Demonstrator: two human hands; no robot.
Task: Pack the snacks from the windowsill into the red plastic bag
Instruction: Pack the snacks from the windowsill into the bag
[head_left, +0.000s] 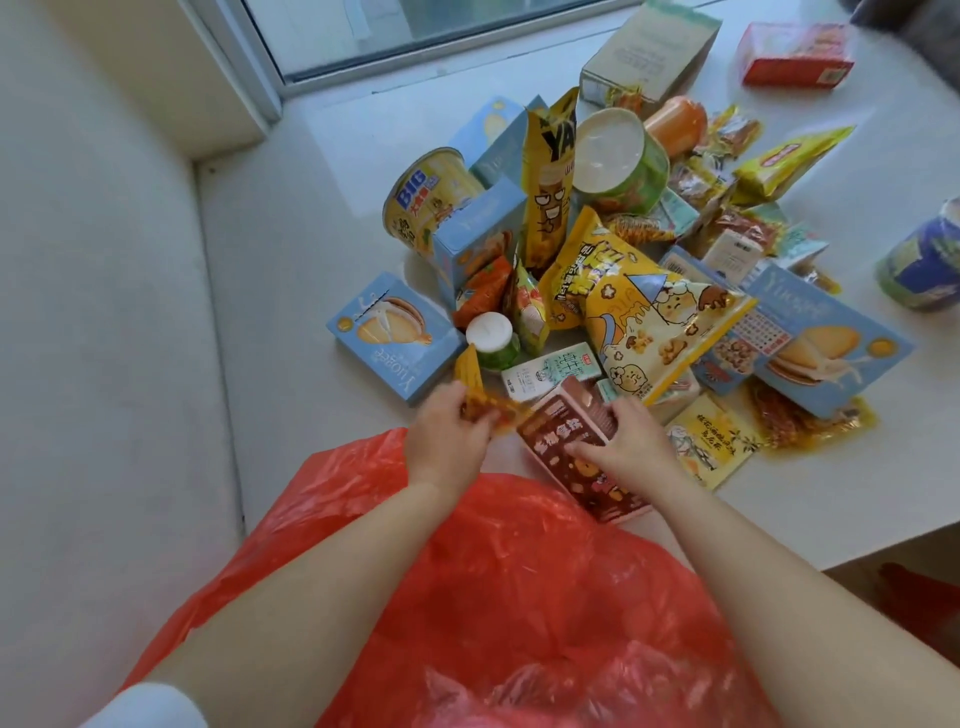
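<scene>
The snacks (613, 260) lay heaped on the white windowsill (291, 249), filling the upper-right half of the view from about 12 to 3 o'clock. The red plastic bag (498, 597) lay crumpled at 6 o'clock, under both forearms and touching the near edge of the heap.

Hands:
- The left hand (447, 431) sat at centre, its fingers curled round a small orange wrapped snack (480, 397) — the wrapper ends stuck out on both sides of the grip.
- The right hand (631, 441) sat just beside it, at 3 o'clock from the left hand, thumb and fingers clamped across a flat brown-and-pink packet (576, 452). The packet's near end overlapped the bag.

Surrounding items:
- A large yellow popcorn bag (644, 306) lay at 1 o'clock from the right hand.
- A small light-blue biscuit box (389, 332) lay at 11 o'clock from the left hand.
- A white-capped green jar (493, 340) stood between the box and the popcorn bag.
- A yellow "BIG" cup (423, 200) lay tilted at 12 o'clock.
- A red carton (797, 54) sat apart at the top right — well clear of the heap.
</scene>
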